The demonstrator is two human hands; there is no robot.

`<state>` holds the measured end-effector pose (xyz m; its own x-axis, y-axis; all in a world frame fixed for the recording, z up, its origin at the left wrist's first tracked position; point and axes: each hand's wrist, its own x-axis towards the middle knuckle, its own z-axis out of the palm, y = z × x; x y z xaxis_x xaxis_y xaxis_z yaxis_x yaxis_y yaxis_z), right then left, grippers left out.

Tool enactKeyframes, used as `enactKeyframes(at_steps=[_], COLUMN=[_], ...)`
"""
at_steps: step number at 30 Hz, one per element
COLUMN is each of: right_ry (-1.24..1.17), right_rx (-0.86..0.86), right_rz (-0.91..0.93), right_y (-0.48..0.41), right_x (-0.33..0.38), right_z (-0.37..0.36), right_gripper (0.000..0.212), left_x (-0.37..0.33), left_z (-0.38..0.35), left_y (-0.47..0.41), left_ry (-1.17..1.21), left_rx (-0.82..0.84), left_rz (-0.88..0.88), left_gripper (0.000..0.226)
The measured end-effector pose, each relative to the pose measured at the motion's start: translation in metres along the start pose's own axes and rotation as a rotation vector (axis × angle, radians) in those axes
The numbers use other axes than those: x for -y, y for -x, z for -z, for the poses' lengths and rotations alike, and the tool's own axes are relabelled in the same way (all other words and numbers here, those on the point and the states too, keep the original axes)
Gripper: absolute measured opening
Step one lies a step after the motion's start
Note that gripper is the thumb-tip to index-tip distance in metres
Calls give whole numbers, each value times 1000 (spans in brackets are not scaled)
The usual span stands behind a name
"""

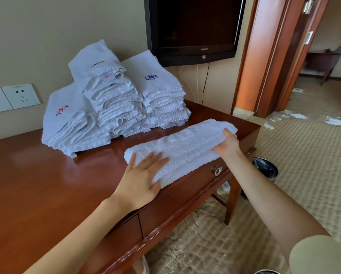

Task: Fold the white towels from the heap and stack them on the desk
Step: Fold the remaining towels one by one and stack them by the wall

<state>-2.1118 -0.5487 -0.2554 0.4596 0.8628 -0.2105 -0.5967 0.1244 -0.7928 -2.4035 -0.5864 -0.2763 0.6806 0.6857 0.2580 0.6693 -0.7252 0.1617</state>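
- The towel [177, 147] lies as a long folded strip along the bench's [37, 184] front edge, near its right corner.
- Your left hand [144, 175] presses flat on its left end, fingers straight.
- Your right hand [228, 144] grips the right end, thumb on top; the fingers beneath are hidden, probably curled.
- It looks soft, light and floppy, so hold it by the end corners or it will sag.

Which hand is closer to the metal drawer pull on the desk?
Right. The right hand grips the towel end just above the drawer pull; the left hand lies flat on the other end, farther away.
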Motion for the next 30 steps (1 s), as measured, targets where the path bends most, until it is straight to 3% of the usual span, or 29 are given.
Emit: enactKeyframes(at_steps=[4, 10, 15, 18, 19, 21, 23, 26, 30], right_ry=[-82, -62, 167, 429, 564, 804, 925, 1202, 1567], right_rx=[-29, -73, -288, -466, -478, -389, -107, 265, 535], right_rz=[-51, 12, 113, 380, 481, 654, 735, 726, 657], right_y=[-1, 6, -3, -10, -9, -7, 1, 16, 39], right_x=[3, 6, 12, 16, 16, 15, 10, -2, -21], right_z=[7, 10, 4, 6, 7, 10, 7, -5, -27], right_gripper=[28, 27, 16, 66, 72, 65, 55, 54, 60], left_x=[5, 10, 12, 17, 19, 23, 26, 28, 32], left_z=[2, 4, 1, 3, 6, 13, 20, 27, 25], left_y=[5, 12, 16, 19, 20, 19, 19, 19, 18], left_ry=[-37, -46, -81, -108, -104, -74, -44, -37, -75], left_rx=[39, 60, 20, 52, 74, 123, 173, 230, 180], left_rz=[-18, -30, -12, -24, -42, -88, -120, -142, -159], left_gripper=[67, 70, 68, 72, 74, 76, 80, 89, 88])
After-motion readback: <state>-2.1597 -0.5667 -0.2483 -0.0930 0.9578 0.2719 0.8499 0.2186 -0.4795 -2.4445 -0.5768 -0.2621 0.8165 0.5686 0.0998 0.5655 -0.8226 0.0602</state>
